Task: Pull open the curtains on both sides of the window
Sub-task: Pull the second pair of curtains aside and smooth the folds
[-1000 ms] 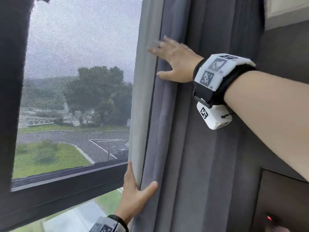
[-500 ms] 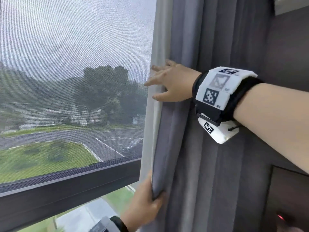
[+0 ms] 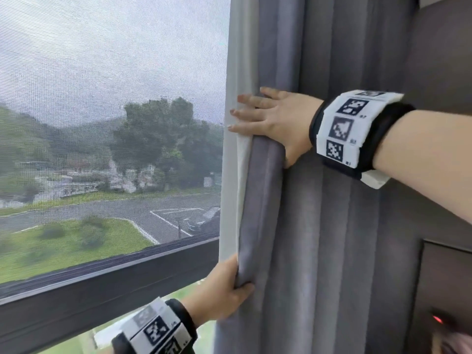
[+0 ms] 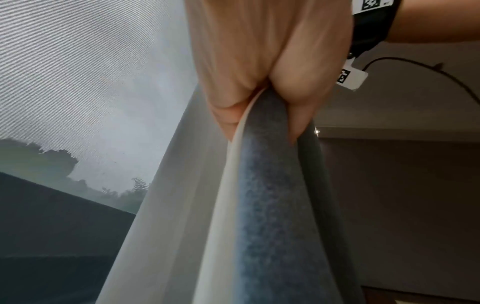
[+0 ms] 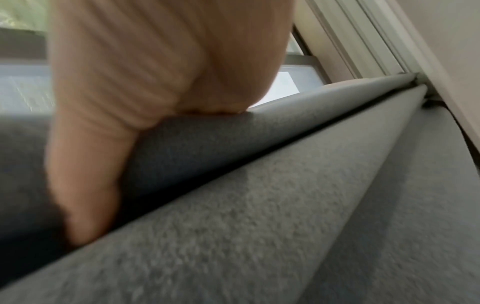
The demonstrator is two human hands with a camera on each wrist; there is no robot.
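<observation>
Grey daylight is coming in through a mesh screen (image 3: 107, 72) covering the window on the left. A dark window frame (image 3: 102, 282) is running across below it, slanting up to the right. Far outside, trees (image 3: 163, 139) are standing behind a road (image 3: 102, 213) and a lawn (image 3: 51, 244). On the right, a dark wall (image 3: 444, 60) is rising, and a small red light (image 3: 437, 319) is glowing on a dark panel (image 3: 449, 277) near the lower right corner.
</observation>
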